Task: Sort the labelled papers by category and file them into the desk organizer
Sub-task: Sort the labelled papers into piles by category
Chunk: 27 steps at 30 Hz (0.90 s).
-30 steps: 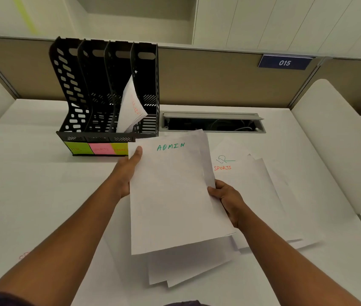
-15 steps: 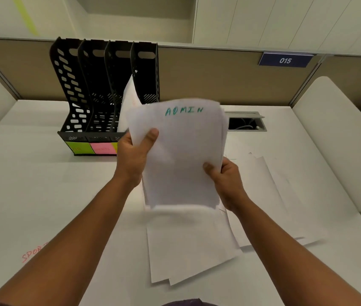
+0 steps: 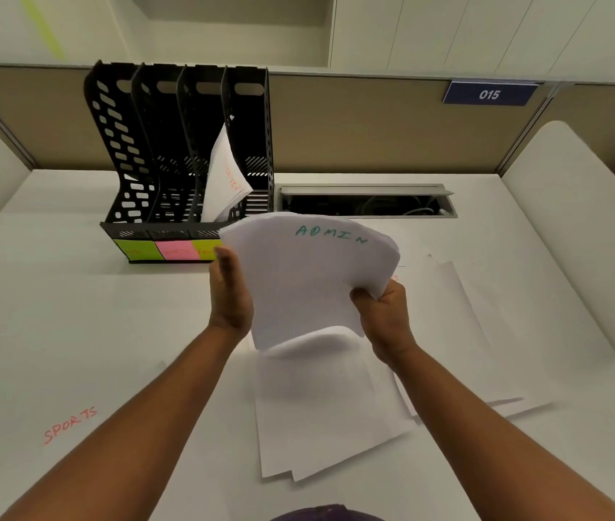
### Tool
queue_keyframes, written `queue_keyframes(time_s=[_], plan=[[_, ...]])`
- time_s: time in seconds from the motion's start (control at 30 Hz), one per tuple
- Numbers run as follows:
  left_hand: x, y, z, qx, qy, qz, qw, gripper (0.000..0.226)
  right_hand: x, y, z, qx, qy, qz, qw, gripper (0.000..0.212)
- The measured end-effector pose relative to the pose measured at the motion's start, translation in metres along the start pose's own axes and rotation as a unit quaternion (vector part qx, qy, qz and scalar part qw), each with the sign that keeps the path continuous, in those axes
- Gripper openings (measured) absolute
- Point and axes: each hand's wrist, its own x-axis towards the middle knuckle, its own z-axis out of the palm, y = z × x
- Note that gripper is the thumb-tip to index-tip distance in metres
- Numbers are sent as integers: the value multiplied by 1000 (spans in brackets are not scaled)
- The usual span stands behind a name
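A bundle of white sheets headed ADMIN point(image 3: 309, 280) in green stands upright above the desk, bowed at the top. My left hand point(image 3: 228, 291) lies flat against its left edge with straight fingers. My right hand point(image 3: 384, 314) grips its right edge with curled fingers. The black desk organizer point(image 3: 182, 152) stands behind at the left, with green and pink sticky labels point(image 3: 174, 250) on its front. One paper with orange writing point(image 3: 225, 182) leans in its third slot.
More white sheets point(image 3: 321, 408) lie on the desk under the bundle, and others point(image 3: 460, 332) spread to the right. A sheet marked SPORTS point(image 3: 69, 424) lies at the front left. An open cable hatch point(image 3: 366, 201) sits behind. White partitions flank the desk.
The ADMIN bundle was lifted off the desk pile and stood upright. My left hand went from pinching its edge to lying flat against it. The bundle has dropped slightly since half a second ago.
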Motion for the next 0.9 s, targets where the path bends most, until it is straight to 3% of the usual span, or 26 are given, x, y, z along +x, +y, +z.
queue_keyframes(time_s=[0.1, 0.2, 0.47, 0.67, 0.7, 0.83, 0.9], plan=[[-6, -13, 5, -40, 9, -56, 998, 63, -6, 6, 2, -28, -16, 36, 999, 33], [-10, -22, 4, -58, -9, -119, 991, 68, -8, 10, 2, -45, -18, 54, 997, 25], [-6, -24, 11, -86, -5, -139, 986, 68, 2, 16, 1, -9, -22, 100, 995, 27], [-6, -32, 6, -64, -12, -134, 989, 86, 6, 19, -1, 6, -27, 106, 994, 20], [-5, -32, 7, -49, -12, -113, 992, 83, 9, 16, -1, 16, -30, 97, 995, 19], [1, -32, 3, 73, 59, -20, 995, 26, 19, 9, -6, 53, -49, 107, 992, 29], [7, -34, -2, 101, 91, -10, 991, 27, 24, 9, -10, 71, -68, 132, 986, 26]])
